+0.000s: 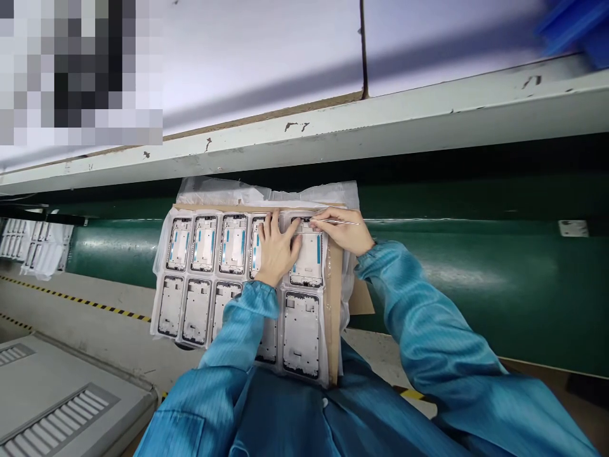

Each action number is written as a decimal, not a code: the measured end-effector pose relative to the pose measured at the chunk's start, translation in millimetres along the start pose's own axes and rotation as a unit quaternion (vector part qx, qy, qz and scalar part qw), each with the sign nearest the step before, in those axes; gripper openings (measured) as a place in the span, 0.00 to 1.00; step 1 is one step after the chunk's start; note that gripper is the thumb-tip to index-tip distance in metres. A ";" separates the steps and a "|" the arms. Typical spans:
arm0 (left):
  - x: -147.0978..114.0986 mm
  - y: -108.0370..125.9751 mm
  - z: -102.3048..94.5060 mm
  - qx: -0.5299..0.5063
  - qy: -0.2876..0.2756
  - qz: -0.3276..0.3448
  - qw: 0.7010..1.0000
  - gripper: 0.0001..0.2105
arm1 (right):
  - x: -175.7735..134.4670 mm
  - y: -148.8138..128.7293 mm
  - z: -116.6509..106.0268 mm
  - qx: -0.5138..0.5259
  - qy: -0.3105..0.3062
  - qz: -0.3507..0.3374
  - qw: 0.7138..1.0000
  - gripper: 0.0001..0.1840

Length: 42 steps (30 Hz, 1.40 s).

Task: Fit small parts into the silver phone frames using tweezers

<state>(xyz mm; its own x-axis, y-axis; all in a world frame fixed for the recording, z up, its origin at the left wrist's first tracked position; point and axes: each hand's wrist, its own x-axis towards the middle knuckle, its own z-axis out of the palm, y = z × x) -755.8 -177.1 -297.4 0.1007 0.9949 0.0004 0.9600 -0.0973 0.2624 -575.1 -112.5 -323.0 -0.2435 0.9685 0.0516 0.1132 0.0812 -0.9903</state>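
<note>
A white plastic tray [214, 277] holds several phone middle frames in two rows, each in its own pocket. The upper-row frames carry blue strips, while those in the lower row show bare grey metal. With fingers spread, my left hand [276, 251] lies over the upper row, partly covering one frame and touching the left edge of the upper-right phone frame [307, 257]. My right hand [347, 231] pinches thin metal tweezers [340, 222], their tips at the top of that same frame. The exact contact of the tips is too small to make out.
Brown cardboard [334, 304] and translucent wrapping [309, 192] lie under the tray. A green conveyor belt [466, 273] runs beneath a pale shelf edge [285, 136]. More trayed parts [28, 244] lie at far left, above a grey vented cabinet [71, 387]. A blue bin [575, 28] sits upper right.
</note>
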 end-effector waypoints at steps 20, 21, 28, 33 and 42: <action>11.0 20.5 -6.3 0.117 -0.050 -0.013 0.992 0.24 | -19.0 -17.3 -7.8 0.067 0.164 -0.007 0.984 0.17; 11.9 20.6 -7.3 0.119 -0.052 -0.013 0.991 0.24 | -25.7 -22.8 -10.5 0.069 0.178 -0.012 0.982 0.16; 20.6 19.6 -11.0 0.153 -0.074 -0.007 0.985 0.23 | -84.7 -59.0 -9.3 0.085 0.193 -0.002 0.977 0.16; 20.3 22.5 -26.5 0.107 -0.094 -0.013 0.990 0.23 | -123.2 -83.1 7.1 0.066 0.202 0.024 0.977 0.19; -24.3 -136.0 -210.9 -0.172 0.290 0.100 0.936 0.09 | -158.0 -97.7 77.4 0.036 0.139 0.107 0.984 0.24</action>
<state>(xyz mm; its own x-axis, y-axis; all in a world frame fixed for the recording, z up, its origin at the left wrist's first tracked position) -943.8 -182.5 -129.6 0.0143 0.8146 0.5799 0.7861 -0.3676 0.4970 -622.3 -291.7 -244.4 0.0521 0.9894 -0.1353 0.0618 -0.1384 -0.9884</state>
